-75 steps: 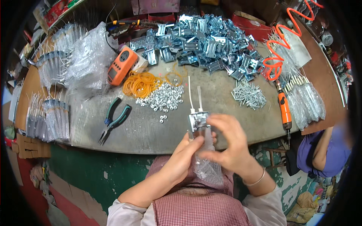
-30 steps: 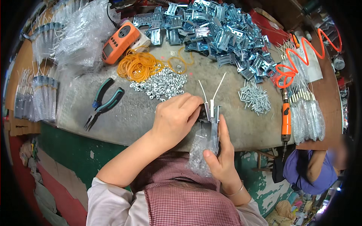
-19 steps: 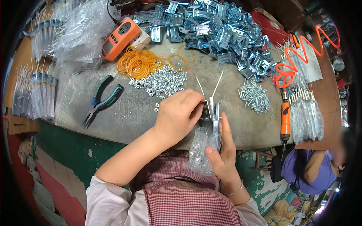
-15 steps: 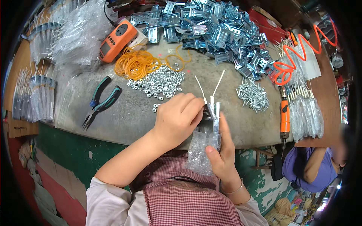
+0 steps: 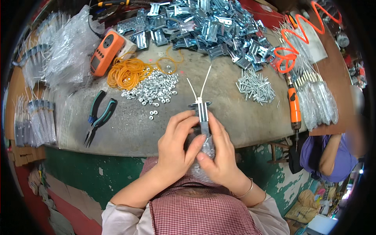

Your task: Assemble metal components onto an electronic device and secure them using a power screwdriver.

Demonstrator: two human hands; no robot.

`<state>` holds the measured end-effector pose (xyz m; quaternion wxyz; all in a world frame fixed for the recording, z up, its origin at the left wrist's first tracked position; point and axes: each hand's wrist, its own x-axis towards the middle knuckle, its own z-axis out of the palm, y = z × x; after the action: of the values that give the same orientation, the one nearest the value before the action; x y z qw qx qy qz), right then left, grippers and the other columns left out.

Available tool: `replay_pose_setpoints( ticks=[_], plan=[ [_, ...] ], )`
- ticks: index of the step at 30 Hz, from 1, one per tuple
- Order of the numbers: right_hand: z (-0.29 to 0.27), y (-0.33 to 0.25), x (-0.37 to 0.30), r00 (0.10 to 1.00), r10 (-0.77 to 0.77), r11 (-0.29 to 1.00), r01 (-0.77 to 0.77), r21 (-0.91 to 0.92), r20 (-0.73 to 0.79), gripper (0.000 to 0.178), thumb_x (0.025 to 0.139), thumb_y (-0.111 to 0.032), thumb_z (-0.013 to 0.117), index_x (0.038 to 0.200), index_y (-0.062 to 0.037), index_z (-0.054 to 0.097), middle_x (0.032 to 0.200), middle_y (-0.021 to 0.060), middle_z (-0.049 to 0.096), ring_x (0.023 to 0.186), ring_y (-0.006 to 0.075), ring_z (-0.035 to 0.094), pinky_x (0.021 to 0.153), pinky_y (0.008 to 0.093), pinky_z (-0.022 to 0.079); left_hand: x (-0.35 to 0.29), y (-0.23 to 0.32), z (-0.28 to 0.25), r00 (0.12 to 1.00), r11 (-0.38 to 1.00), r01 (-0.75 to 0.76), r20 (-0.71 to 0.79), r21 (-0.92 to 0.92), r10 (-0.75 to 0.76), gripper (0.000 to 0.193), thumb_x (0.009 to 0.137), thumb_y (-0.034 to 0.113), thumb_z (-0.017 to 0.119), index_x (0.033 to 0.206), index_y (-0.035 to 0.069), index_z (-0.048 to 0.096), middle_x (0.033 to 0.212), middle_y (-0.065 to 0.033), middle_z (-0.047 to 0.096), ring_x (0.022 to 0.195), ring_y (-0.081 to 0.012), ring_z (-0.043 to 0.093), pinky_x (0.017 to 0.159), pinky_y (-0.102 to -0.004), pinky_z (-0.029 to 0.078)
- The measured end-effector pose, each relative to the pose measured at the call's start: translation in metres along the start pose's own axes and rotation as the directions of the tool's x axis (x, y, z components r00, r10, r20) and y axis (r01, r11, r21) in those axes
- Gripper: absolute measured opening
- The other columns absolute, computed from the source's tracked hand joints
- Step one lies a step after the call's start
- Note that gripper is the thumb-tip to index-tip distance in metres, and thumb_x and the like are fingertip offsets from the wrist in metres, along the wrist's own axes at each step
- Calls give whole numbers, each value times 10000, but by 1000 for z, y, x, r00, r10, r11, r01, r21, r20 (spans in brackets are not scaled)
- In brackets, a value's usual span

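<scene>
Both hands hold one bubble-wrapped wired part over the near edge of the table. From its far end two white wires (image 5: pixel 199 96) spread apart, and a metal bracket (image 5: pixel 202 111) sits across that end. Bubble wrap (image 5: pixel 209 149) covers the lower part, between the palms. My left hand (image 5: pixel 176 141) is closed on its left side, the thumb pressed on the wrap and the fingertips by the bracket. My right hand (image 5: pixel 221 152) wraps the other side, thumb on the wrap and fingers stretched up along the part. The underside is hidden.
Blue-silver brackets (image 5: pixel 211 27) are heaped at the back. Nearer lie nuts (image 5: pixel 154 88), screws (image 5: pixel 256 86), yellow rubber bands (image 5: pixel 127 74), pliers (image 5: pixel 100 117) and an orange power screwdriver (image 5: pixel 294 105) on a coiled cord. Wrapped wired parts (image 5: pixel 319 103) line both sides. A person in purple (image 5: pixel 327 156) sits at right.
My left hand has moved from the wire end down to the part's left side. The part has turned so the bracket faces up, and both hands now clasp the wrap. The view has shifted slightly.
</scene>
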<state>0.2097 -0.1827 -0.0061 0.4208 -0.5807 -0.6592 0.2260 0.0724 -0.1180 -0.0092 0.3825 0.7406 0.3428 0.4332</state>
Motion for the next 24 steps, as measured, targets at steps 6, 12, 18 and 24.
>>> replay_pose_setpoints(
  ticks=[6, 12, 18, 24],
  plan=[
    [-3, -11, -5, 998, -15, 999, 18, -47, 63, 788, 811, -292, 605, 1407, 91, 261, 1375, 287, 379, 1214, 421, 440, 1050, 490, 315, -9, -2, -8, 998, 981, -61, 21, 184, 58, 347, 784, 125, 672, 1103, 33, 570, 1094, -161, 592, 854, -314, 633, 692, -353, 533],
    [-60, -34, 1, 972, 127, 156, 178, 972, -198, 411, 895, -384, 482, 603, -98, 525, 715, 85, 581, 575, 215, 510, 953, 601, 354, -11, -8, -9, 998, 969, -65, 32, 239, 59, 347, 743, 94, 640, 1073, 28, 555, 1059, -178, 599, 794, -306, 635, 643, -340, 533],
    [-100, -81, 6, 795, -486, -299, 239, 924, -363, 176, 753, 35, 538, 604, -58, 522, 644, 110, 549, 592, 223, 539, 704, 402, 540, -11, -12, -8, 994, 972, -109, -8, 209, 113, 289, 823, 140, 593, 1062, -14, 542, 1035, -195, 608, 800, -276, 620, 606, -301, 525],
    [-103, -105, -10, 857, -360, -368, 233, 900, -369, 137, 732, 160, 577, 658, 50, 614, 731, 181, 595, 690, 286, 604, 785, 403, 582, -14, -18, -6, 992, 975, -117, -24, 187, 124, 307, 846, 171, 578, 1080, -21, 526, 1039, -193, 602, 798, -260, 608, 589, -290, 509]
  ],
)
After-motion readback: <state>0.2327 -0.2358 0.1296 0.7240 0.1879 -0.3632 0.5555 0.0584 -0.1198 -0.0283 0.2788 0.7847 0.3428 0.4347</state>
